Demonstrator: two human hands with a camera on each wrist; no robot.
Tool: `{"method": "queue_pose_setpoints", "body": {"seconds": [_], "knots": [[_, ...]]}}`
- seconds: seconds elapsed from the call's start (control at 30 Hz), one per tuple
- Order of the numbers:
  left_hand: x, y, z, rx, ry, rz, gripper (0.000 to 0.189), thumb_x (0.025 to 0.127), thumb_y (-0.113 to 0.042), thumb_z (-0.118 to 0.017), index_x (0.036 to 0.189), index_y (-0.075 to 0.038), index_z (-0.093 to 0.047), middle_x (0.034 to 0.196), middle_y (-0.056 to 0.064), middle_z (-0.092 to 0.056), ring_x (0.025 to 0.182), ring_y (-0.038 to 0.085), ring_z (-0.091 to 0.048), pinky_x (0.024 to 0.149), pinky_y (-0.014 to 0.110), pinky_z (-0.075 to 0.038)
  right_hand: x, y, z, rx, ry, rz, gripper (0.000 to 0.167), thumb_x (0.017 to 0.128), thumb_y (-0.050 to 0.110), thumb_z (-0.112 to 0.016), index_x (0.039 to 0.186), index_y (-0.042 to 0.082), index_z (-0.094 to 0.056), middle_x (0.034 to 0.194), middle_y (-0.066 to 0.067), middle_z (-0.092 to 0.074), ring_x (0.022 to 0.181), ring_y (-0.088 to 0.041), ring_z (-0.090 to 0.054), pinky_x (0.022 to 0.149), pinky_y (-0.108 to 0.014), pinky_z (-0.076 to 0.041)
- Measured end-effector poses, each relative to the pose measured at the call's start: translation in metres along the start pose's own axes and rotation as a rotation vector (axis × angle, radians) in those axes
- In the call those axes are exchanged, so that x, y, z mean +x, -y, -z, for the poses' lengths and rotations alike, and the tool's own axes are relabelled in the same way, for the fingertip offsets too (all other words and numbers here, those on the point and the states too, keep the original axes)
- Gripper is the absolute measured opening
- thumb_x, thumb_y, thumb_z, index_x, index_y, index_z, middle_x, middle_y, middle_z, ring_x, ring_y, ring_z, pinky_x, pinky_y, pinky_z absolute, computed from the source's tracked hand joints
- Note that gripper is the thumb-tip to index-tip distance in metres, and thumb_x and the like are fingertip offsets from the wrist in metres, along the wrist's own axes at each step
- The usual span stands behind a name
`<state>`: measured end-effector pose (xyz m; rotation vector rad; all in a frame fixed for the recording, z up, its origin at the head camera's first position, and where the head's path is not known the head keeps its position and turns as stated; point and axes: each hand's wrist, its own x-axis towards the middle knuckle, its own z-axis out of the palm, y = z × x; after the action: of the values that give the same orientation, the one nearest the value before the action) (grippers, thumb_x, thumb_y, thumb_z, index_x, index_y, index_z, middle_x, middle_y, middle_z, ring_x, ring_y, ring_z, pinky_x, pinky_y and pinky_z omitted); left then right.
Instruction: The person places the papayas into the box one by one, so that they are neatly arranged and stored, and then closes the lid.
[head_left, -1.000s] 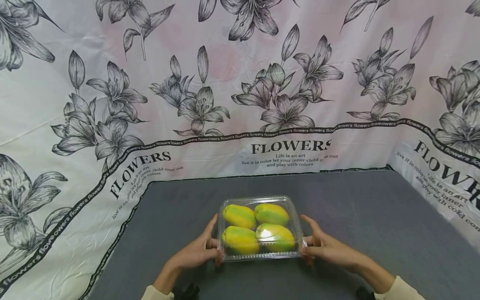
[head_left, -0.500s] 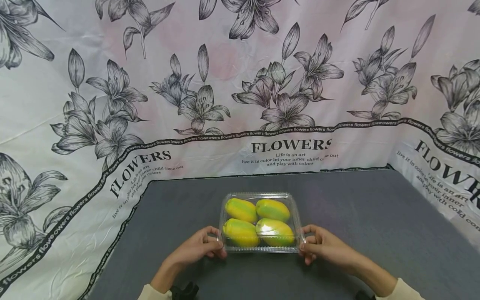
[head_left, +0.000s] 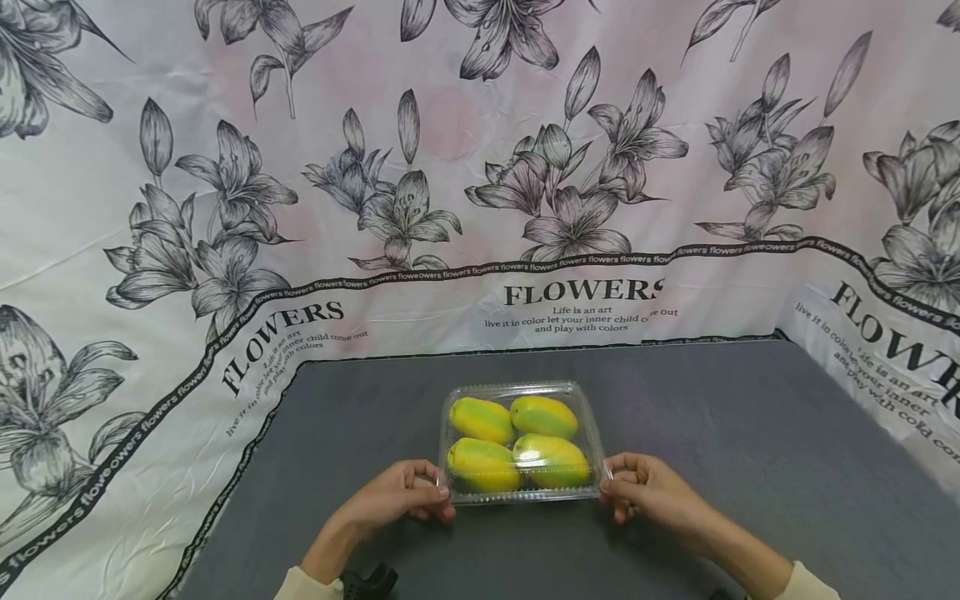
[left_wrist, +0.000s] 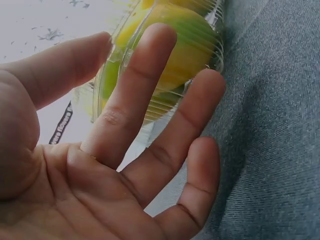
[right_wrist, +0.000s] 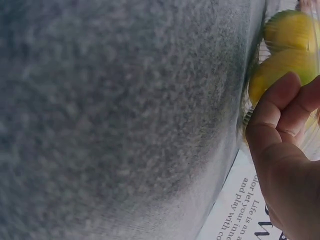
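Observation:
A clear plastic clamshell box sits at the middle of the grey table, its lid shut over several oblong yellow-green fruits. My left hand pinches the box's near left corner, thumb at the rim; in the left wrist view its other visible fingers spread below the box's ribbed side. At the near right corner, my right hand pinches the rim between thumb and curled fingers. The right wrist view shows that hand from behind, partly covering the box and its fruits.
Grey cloth covers the table. White fabric printed with flowers hangs behind it and along both sides. A dark strap or device shows by the left wrist.
The box has shifted slightly away from me, with both hands following. My forefingers, stretched along the box's sides a second ago, are now bent in at the near corners.

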<state>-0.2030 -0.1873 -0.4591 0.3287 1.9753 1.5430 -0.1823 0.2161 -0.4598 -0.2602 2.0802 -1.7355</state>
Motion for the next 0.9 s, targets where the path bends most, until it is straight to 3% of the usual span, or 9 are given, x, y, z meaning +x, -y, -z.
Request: {"method": "queue_pose_setpoints", "body": {"seconds": [0.27,0.53,0.9], "knots": [[0.0012,0.0003,-0.0024,-0.084,0.000,-0.002,0.032,0.096,-0.021,-0.071,0.116,-0.001,-0.056,0.093,0.005,-0.081,0.090,0.014,-0.077,0.078,0.031,-0.058,-0.0025,-0.0019,-0.0009,0.052,0.008,-0.014,0.033,0.103,0.020,-0.059,0.117,-0.009,-0.058,0.091,-0.001,-0.073,0.064,-0.008,-0.065,0.067,-0.027,-0.056],[0.0009,-0.0007,-0.0043,-0.076,-0.022,-0.008,0.029,0.097,-0.023,-0.069,0.114,-0.002,-0.056,0.092,0.002,-0.081,0.089,0.012,-0.076,0.078,0.029,-0.055,-0.0039,-0.0034,-0.0041,0.105,-0.003,-0.022,0.037,0.104,0.023,-0.059,0.123,-0.009,-0.054,0.093,0.000,-0.073,0.069,-0.010,-0.068,0.074,-0.033,-0.060],[0.0033,0.0022,-0.0062,-0.125,-0.027,-0.031,0.019,0.099,-0.018,-0.066,0.110,-0.007,-0.056,0.089,0.000,-0.080,0.083,0.013,-0.076,0.074,0.027,-0.055,-0.0033,-0.0074,-0.0054,0.212,-0.003,-0.040,0.028,0.102,0.019,-0.061,0.121,-0.001,-0.052,0.094,0.001,-0.073,0.070,-0.008,-0.068,0.074,-0.030,-0.060]]}}
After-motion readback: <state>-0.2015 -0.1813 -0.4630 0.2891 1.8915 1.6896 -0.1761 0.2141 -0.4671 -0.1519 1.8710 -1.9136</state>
